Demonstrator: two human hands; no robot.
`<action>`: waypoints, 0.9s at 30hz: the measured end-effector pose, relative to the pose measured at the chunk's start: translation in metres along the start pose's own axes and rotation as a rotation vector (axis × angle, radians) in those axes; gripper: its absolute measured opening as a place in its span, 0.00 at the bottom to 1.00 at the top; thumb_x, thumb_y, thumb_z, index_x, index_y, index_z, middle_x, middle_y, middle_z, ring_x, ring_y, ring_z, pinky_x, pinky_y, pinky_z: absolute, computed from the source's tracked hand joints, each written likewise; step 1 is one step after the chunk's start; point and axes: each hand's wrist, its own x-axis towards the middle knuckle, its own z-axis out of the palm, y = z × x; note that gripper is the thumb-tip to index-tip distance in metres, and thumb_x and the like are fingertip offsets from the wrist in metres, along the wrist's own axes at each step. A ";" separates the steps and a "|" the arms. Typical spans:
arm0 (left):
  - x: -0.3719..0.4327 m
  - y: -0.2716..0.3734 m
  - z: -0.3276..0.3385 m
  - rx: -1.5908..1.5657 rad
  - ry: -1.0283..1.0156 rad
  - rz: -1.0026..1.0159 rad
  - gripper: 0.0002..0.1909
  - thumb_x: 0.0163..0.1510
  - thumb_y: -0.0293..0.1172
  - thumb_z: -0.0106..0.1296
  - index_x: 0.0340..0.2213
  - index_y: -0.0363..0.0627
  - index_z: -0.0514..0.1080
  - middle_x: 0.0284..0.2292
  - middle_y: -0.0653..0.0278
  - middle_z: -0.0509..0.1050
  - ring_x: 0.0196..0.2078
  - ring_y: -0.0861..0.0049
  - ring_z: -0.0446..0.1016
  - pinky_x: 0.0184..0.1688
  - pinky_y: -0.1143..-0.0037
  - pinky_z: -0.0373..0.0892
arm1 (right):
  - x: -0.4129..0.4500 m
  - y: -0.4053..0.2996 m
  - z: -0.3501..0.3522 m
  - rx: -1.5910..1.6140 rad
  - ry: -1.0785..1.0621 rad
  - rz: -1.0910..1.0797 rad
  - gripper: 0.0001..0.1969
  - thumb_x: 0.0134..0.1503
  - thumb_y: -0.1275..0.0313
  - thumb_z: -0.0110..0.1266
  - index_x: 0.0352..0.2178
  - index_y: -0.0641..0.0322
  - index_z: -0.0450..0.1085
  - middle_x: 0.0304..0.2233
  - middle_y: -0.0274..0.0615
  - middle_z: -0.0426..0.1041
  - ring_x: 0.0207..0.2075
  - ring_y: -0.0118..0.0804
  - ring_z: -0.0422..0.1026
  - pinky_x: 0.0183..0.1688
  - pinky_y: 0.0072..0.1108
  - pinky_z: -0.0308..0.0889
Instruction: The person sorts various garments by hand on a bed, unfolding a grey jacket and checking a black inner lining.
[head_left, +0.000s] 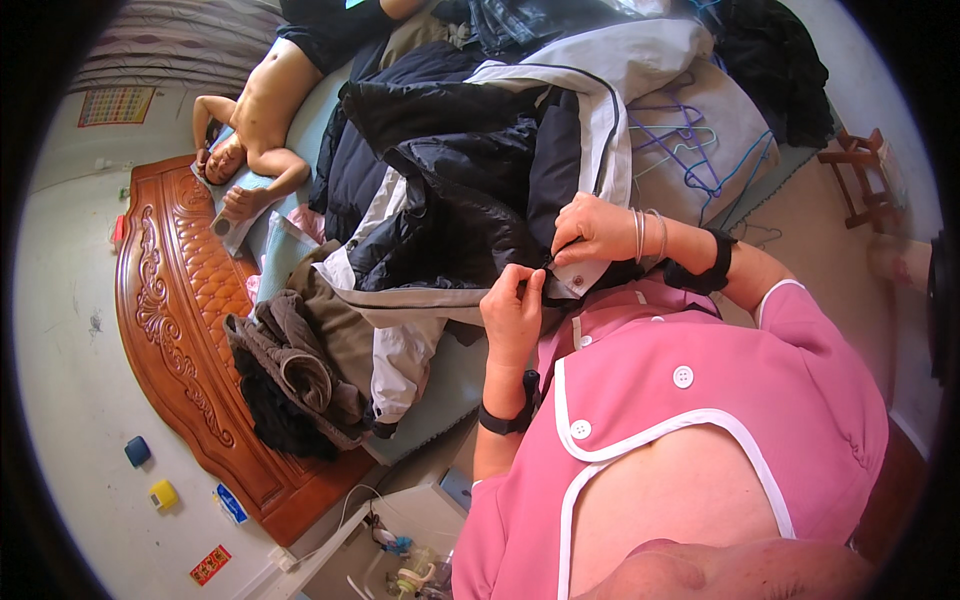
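Note:
A jacket with a black padded lining (480, 187) and a light grey shell lies spread over a bed in front of me. At its near edge, beside a snap button (577, 280), my two hands meet. My left hand (512, 304) pinches the black zipper end of the jacket between thumb and fingers. Just to the right and above, my right hand (592, 231), with bangles at the wrist, grips the other side of the zipper. The small zipper parts between the fingertips are partly hidden. A light grey sleeve (401, 364) hangs towards the bed's near edge.
Brown and black clothes (300, 375) are heaped left, near the carved wooden headboard (180, 315). Plastic hangers (686, 146) and dark clothing (780, 75) lie right. Another person (274, 105) lies on the far side of the bed. A wooden stool (862, 176) stands at right.

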 end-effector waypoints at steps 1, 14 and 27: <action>-0.001 0.000 -0.001 0.001 0.001 -0.001 0.07 0.49 0.26 0.53 0.22 0.36 0.68 0.15 0.67 0.70 0.16 0.87 0.67 0.19 0.85 0.62 | 0.000 -0.001 0.001 0.011 0.008 -0.007 0.09 0.42 0.67 0.57 0.22 0.63 0.73 0.20 0.43 0.72 0.24 0.41 0.71 0.28 0.24 0.66; -0.002 -0.003 0.012 -0.670 0.064 -0.224 0.05 0.54 0.26 0.45 0.33 0.40 0.67 0.24 0.69 0.71 0.25 0.89 0.68 0.27 0.88 0.64 | -0.001 0.003 0.002 0.262 -0.156 0.073 0.08 0.44 0.71 0.56 0.23 0.67 0.72 0.20 0.44 0.72 0.22 0.38 0.72 0.26 0.21 0.65; -0.007 -0.003 0.016 -0.395 -0.020 -0.086 0.03 0.52 0.21 0.46 0.31 0.39 0.64 0.22 0.71 0.67 0.23 0.89 0.65 0.26 0.87 0.62 | 0.005 0.006 -0.005 0.401 -0.324 0.272 0.09 0.42 0.70 0.58 0.24 0.67 0.74 0.20 0.41 0.74 0.21 0.28 0.71 0.25 0.17 0.65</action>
